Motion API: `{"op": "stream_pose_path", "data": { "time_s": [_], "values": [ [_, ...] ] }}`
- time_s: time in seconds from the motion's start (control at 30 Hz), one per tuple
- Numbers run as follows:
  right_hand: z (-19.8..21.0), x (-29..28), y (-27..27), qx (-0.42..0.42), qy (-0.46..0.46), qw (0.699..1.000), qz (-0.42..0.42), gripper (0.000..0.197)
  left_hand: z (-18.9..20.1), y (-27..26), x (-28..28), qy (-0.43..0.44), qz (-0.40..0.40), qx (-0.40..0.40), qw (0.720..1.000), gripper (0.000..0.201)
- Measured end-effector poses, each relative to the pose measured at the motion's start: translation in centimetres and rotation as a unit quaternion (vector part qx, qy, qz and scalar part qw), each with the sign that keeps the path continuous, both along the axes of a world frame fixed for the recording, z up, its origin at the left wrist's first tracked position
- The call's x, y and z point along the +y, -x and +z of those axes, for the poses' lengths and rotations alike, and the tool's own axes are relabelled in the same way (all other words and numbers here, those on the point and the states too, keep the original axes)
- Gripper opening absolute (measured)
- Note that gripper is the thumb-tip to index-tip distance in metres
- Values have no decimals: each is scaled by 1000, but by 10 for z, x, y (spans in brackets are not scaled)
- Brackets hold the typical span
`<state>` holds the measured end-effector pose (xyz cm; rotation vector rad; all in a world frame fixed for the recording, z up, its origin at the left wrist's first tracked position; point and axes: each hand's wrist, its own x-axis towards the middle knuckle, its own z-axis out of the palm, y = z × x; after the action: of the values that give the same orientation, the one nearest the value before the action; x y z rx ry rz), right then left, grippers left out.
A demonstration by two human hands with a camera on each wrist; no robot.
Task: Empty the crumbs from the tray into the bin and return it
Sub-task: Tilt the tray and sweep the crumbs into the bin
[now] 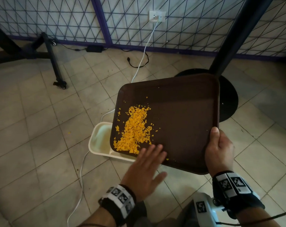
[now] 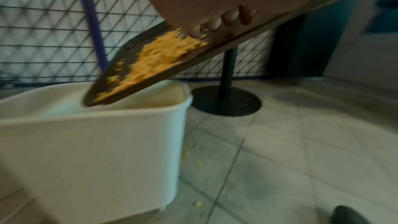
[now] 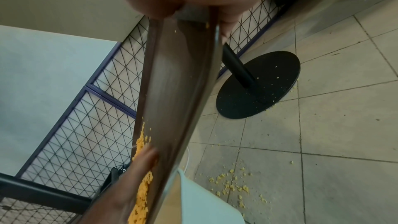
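A dark brown tray (image 1: 185, 112) is held tilted, its lower left corner over the white bin (image 1: 98, 140). Orange crumbs (image 1: 135, 130) lie heaped toward that low corner. My right hand (image 1: 218, 145) grips the tray's near right edge, thumb on top. My left hand (image 1: 148, 163) lies flat with straight fingers on the tray surface, fingertips (image 2: 200, 28) touching the crumbs (image 2: 150, 62). In the left wrist view the tray (image 2: 247, 33) slopes down into the bin (image 2: 96, 142). The right wrist view looks along the tray (image 3: 178, 91), with crumbs (image 3: 143, 193) at its low end.
A black table post on a round base (image 1: 227, 95) stands right behind the tray. A white cable (image 1: 80, 177) runs across the tiled floor past the bin. Spilled crumbs (image 3: 232, 185) lie on the floor beside the bin. A wire-grid partition (image 1: 57, 18) closes the back.
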<state>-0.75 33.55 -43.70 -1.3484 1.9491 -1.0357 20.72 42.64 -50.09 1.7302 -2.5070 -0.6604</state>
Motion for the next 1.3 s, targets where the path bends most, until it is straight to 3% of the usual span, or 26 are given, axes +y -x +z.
{"op": "stream_pose_path", "data": {
  "time_s": [0.13,0.23,0.37,0.47,0.6,0.8,1.03,1.3],
  "values": [
    [-2,-1,-5,-2,-9,1000,-3,42,-3,36,4,18,-63,28,997,61],
    [-2,-1,-2,3,-11,1000,-6,45,-15,11,8,19,-10,5,1000,61],
    [0,-1,-1,-1,-7,1000,1,45,-31,-48,10,-57,82,-42,994,67],
    [3,0,-5,-2,-11,1000,9,43,-41,-80,13,-54,104,-71,991,67],
    [4,0,-6,6,-10,1000,16,36,-31,-90,6,-17,112,-34,993,63],
    [-2,1,-6,19,-9,1000,15,42,7,-79,-85,54,198,39,978,55],
    [-5,2,-6,12,-10,999,32,40,-4,-74,-177,-18,240,62,969,61],
    [-11,2,-2,20,-10,999,31,41,-30,-82,-90,-70,218,1,973,69]
  ]
}}
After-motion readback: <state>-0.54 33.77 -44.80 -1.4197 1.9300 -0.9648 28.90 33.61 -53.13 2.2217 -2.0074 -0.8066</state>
